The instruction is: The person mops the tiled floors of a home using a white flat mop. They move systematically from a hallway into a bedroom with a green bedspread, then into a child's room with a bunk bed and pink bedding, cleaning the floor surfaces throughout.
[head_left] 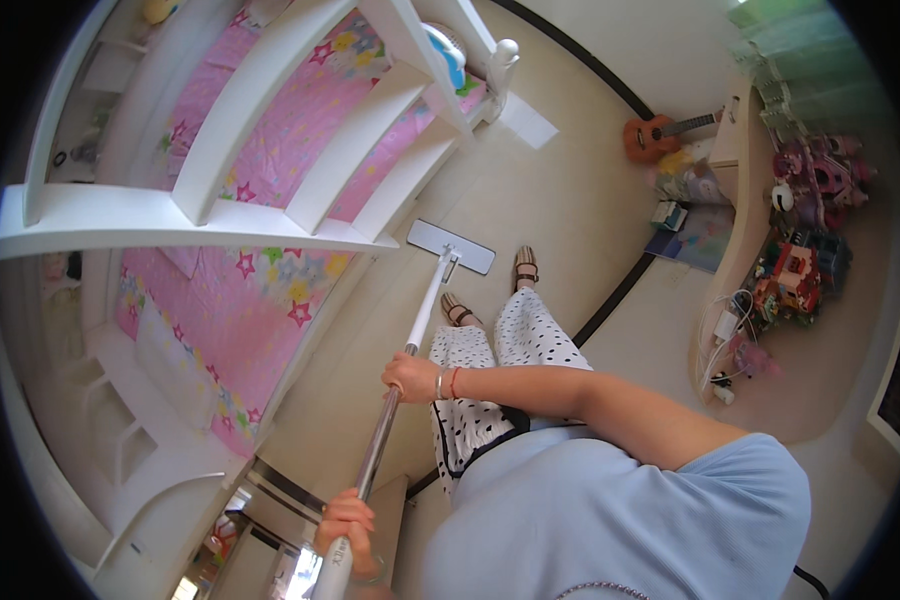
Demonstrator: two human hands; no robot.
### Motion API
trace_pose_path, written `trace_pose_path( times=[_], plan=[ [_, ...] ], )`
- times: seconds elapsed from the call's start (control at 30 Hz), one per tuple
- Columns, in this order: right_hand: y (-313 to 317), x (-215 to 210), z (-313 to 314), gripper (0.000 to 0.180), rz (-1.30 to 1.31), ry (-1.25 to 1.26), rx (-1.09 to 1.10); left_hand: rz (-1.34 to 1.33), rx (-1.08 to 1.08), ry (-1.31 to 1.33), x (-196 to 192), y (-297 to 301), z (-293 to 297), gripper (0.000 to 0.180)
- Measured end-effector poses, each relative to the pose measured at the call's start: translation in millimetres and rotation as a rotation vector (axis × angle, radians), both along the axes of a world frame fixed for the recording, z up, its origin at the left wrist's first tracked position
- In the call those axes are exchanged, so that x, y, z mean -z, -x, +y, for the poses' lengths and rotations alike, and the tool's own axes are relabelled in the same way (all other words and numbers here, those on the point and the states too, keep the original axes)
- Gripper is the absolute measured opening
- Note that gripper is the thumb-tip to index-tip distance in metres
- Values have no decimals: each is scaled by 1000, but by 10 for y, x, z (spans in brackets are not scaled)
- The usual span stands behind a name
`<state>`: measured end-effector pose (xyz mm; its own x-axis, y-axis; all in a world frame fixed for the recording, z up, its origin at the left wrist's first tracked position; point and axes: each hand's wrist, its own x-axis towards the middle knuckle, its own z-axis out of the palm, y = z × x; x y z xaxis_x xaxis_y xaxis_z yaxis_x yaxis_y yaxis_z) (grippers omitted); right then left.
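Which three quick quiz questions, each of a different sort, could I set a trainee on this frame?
1. True or false: the right hand grips the mop pole nearer the flat mop head than the left hand does.

2. Which is the main colour of the bedding?
A) green
B) pink
C) black

3. Fill in: the person's white trousers are patterned with dark ____.

Key: 1 true; 2 B; 3 dots.
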<state>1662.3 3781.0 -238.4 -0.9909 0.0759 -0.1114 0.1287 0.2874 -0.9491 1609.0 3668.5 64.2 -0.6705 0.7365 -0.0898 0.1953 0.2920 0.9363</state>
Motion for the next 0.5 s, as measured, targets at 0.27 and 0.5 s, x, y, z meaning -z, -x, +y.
trace_pose_path(
  times=[0.27,0.5],
  plan=[
    [69,-107,395,9,-243,-150,-210,-79,-144,-250,368,71,-22,18],
    [-367,59,1829,8,-182,-257,137,-196,54,-468,866,71,1243,17]
  ],
)
